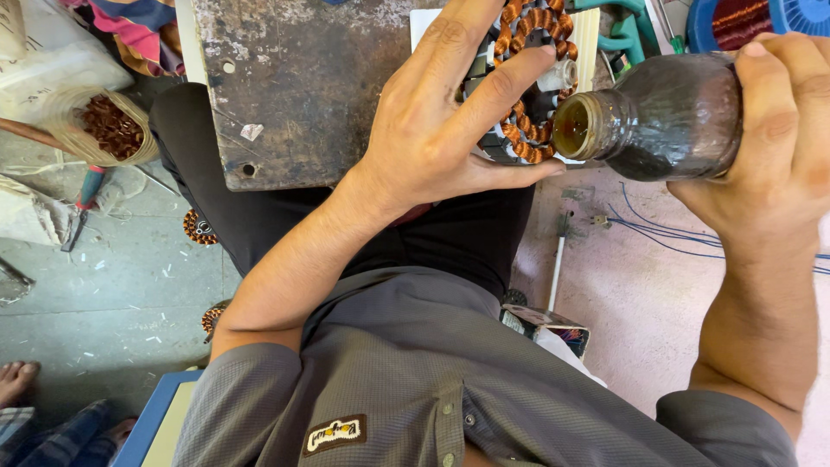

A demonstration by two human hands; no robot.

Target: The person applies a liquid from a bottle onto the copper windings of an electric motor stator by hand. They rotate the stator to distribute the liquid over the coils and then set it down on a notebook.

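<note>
My left hand (450, 121) grips a round stator (529, 86) wound with copper coils, thumb under its near rim and fingers over the top. My right hand (782, 130) holds a dark brown glass bottle (670, 117) tipped on its side. The bottle's open mouth points left and sits right at the stator's right edge. Dark liquid shows inside the bottle. The stator rests over the edge of a worn metal-topped bench (303, 86).
A bag of copper scraps (104, 125) and a red-handled tool (85, 203) lie on the floor at left. Two more wound stators (199, 227) lie by my leg. Blue wires (657, 227) trail at right, a small box (545, 324) sits below. Another person's foot (15, 380) is at lower left.
</note>
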